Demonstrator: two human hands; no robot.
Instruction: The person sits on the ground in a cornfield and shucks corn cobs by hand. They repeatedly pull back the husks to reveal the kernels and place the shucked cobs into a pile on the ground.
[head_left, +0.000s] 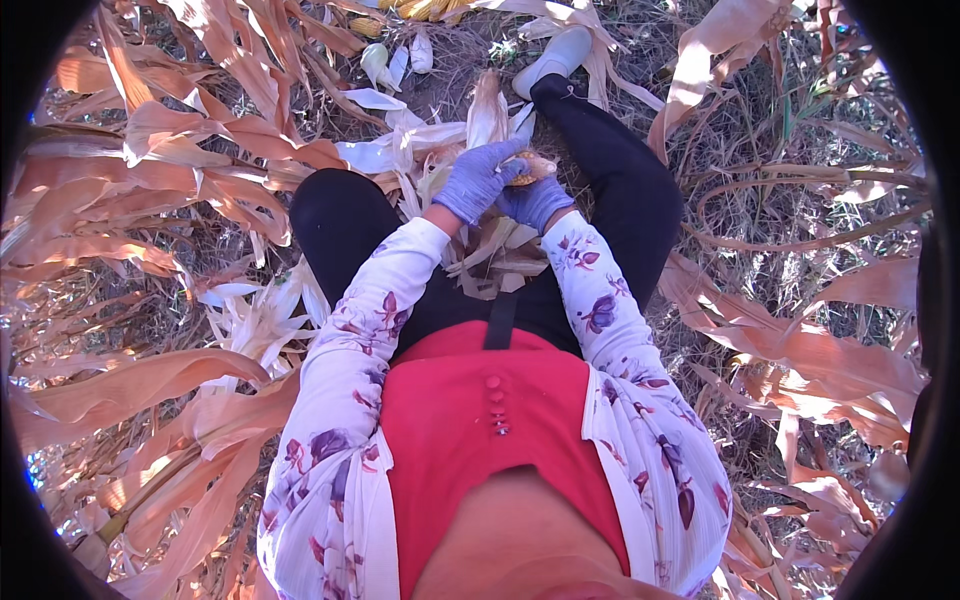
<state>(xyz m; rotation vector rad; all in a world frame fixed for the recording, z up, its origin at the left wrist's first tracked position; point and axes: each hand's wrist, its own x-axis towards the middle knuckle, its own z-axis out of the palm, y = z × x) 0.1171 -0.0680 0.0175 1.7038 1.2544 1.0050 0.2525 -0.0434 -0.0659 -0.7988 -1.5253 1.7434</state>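
Observation:
An ear of corn (531, 168) with yellow-orange kernels lies across both gloved hands, in front of my lap. My left hand (474, 178), in a lavender knit glove, has its fingers on the ear's left end. From below and the right, my right hand (534, 202) grips the same ear; its fingers are partly hidden. Just beyond my left hand is an ear still in its pale husk (486, 114), with brown silk at the tip. Loose husks (499, 251) lie between my thighs, below the hands.
Bare yellow ears (431, 9) lie at the top edge, with pale husk pieces (384, 67) nearer. Dry corn stalks and leaves (187, 187) crowd the left; more dry leaves (810, 345) spread on the right. My bent legs (619, 161) flank the hands on grassy ground.

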